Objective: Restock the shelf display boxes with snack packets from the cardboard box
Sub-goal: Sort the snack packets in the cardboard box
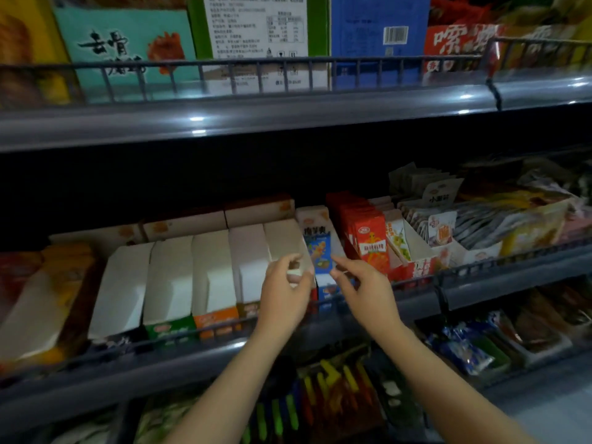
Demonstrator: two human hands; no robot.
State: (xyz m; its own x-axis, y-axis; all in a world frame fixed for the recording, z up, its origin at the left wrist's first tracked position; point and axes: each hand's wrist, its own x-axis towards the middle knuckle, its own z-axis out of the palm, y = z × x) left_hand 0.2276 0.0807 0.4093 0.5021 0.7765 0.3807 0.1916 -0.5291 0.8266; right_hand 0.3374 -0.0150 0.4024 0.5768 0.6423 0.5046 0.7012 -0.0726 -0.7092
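A row of white-sided display boxes point(211, 267) stands on the middle shelf behind a wire rail. To their right, a box holds upright blue snack packets point(320, 248), then comes a box of red packets point(368, 241). My left hand point(285, 296) is at the front corner of the rightmost white display box point(285, 238), thumb and curled forefinger pinching its edge. My right hand point(365, 290) reaches to the blue packets, its fingertips pinching the front packet's lower right edge. The cardboard supply box is out of view.
The grey shelf lip point(256, 116) of the upper shelf overhangs, with large cartons above it. More display boxes of pale and silver packets point(480, 225) fill the right of the middle shelf. Orange boxes point(48, 283) lean at the left. A lower shelf point(336, 389) holds colourful packets.
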